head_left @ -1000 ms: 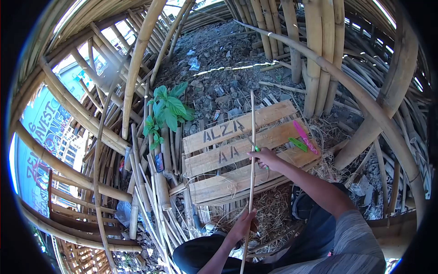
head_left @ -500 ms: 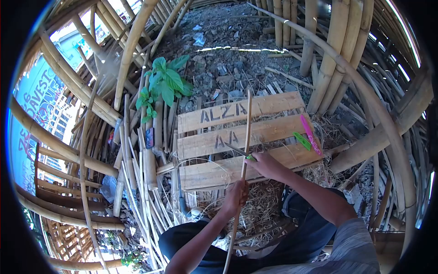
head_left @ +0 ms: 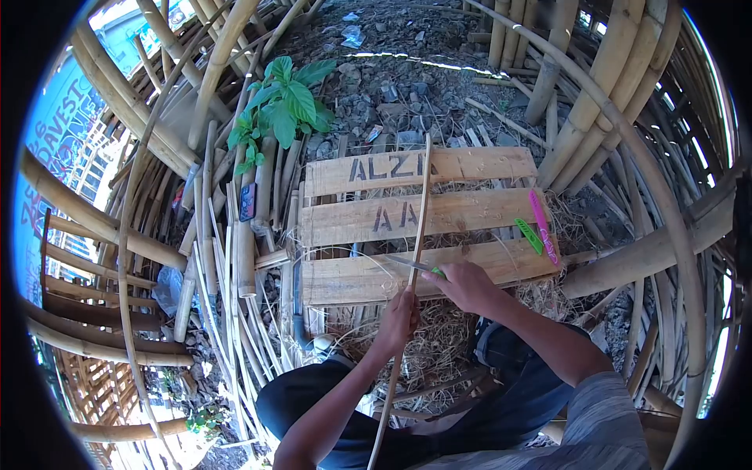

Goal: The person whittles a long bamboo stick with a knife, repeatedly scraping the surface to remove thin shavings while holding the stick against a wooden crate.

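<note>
My left hand (head_left: pixel 399 317) is closed around a long thin bamboo strip (head_left: pixel 423 207), which runs from my lap up across a slatted wooden crate (head_left: pixel 337 280). In my right hand (head_left: pixel 464 283) is a small knife (head_left: pixel 413 265) with a green handle, its blade lying across the strip just above my left hand. On the crate's right side lie a green object (head_left: pixel 529 236) and a pink object (head_left: pixel 540 219). Dark letters mark the crate's upper slats.
Bamboo poles (head_left: pixel 603 94) rise at the right, and more poles and thin strips (head_left: pixel 231 313) lie at the left. A leafy plant (head_left: pixel 290 102) grows behind the crate. A phone-like object (head_left: pixel 247 202) rests on bamboo at the left. Dry shavings (head_left: pixel 439 337) lie below the crate.
The camera view has shifted and tilted slightly. Both hands keep their hold, and the knife blade lies flatter and a little lower along the strip, closer to the left hand.
</note>
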